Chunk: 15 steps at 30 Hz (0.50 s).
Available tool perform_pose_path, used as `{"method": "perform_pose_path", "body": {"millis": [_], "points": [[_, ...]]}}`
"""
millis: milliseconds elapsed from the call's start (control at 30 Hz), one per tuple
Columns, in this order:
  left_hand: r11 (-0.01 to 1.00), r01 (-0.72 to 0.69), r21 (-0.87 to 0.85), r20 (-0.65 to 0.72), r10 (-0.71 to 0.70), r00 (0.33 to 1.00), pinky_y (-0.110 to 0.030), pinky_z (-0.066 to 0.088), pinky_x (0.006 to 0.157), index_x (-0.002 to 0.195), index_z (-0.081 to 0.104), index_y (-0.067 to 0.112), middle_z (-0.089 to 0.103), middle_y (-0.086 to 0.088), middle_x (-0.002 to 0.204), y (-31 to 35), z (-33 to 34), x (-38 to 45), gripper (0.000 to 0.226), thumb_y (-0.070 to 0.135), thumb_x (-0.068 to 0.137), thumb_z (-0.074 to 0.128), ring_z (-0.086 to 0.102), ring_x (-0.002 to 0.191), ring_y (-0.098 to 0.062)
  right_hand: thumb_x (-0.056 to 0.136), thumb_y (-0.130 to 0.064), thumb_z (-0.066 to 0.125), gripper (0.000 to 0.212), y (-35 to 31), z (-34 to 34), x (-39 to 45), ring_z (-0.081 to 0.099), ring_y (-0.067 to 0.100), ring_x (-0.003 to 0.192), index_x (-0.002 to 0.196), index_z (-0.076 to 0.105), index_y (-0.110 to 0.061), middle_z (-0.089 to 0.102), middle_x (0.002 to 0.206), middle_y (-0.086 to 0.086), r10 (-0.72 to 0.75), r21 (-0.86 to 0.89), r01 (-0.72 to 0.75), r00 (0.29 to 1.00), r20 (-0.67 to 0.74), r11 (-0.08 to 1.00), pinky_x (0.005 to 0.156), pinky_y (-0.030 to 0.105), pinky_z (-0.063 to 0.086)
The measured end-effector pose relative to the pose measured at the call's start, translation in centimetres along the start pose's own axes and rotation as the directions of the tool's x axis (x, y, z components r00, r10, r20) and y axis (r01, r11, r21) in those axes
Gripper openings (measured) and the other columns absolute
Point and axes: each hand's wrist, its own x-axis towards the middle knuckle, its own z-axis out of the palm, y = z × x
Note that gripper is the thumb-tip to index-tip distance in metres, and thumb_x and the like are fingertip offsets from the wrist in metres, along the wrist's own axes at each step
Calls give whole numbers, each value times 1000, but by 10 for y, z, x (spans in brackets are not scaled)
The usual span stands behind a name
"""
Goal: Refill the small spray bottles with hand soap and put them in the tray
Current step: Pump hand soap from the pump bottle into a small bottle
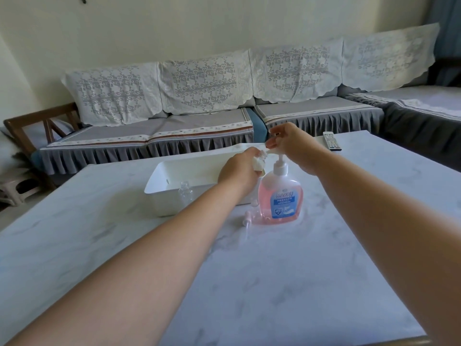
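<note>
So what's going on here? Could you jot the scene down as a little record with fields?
left hand: grips a small spray bottle, neck open, at the pump spout
right hand: on the pump of the hand soap bottle
tray: white, behind the soap, on the table
second small bottle: uncapped, before the tray
spray top: lies by the soap
remote: far edge

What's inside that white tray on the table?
The white tray shows only a bare white floor in its left part. The left hand and forearm cover its right part, so anything lying there is hidden. The clear small bottle appears to stand outside, against its front wall.
</note>
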Motion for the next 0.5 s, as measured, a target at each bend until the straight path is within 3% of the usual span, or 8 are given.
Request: {"method": "perform_pose_path", "body": {"millis": [67,133,167,267,367,433,500], "points": [[1000,-20,-11,-10,20,1000,-37,47,85,130,53,27,64,-7,121,0,2,0,38,18,93,60,59,104,-31,97,-8,36,31,-1,2,4,63,21,97,126,48,-13,66,108,6,71,-47,-74,995,-73,996,82,33,54],[999,-44,-13,-25,44,999,-35,46,81,130,53,27,63,-7,123,0,5,0,38,18,93,61,59,104,-30,97,-8,37,33,1,4,3,61,23,91,126,52,-7,62,117,14,77,-115,-81,996,-38,990,62,25,50],[999,-54,-8,-35,53,998,-34,44,79,130,53,26,63,-7,123,0,6,1,40,17,93,62,58,104,-29,96,-5,38,34,1,5,3,62,26,93,126,53,-4,61,120,17,77,-144,-79,997,-20,986,58,23,47],[998,-68,9,-59,68,996,-34,42,78,133,51,27,62,-8,125,1,8,2,43,16,93,63,58,105,-29,95,-4,40,33,2,9,3,60,31,110,123,55,1,60,122,19,79,-171,-83,997,-26,982,73,29,49],[998,-69,10,-73,70,995,-35,43,80,133,51,26,62,-8,125,1,12,2,43,15,93,63,58,105,-29,94,-12,50,35,-5,11,0,59,24,112,128,53,-3,64,115,8,126,-329,-112,992,21,938,90,29,49],[998,-63,11,-82,63,995,-34,43,81,134,51,24,62,-8,126,1,13,3,44,16,93,64,58,107,-28,92,-16,56,36,-6,10,-4,59,24,105,124,51,-1,62,97,5,76,-480,-67,997,1,875,81,26,46],[999,-43,16,-96,44,994,-36,45,86,137,50,21,61,-6,129,-1,15,4,48,18,92,66,58,113,-28,94,-17,53,33,-3,10,-5,59,22,91,120,52,2,61,93,6,50,-450,-58,998,-29,891,71,26,44]]}}
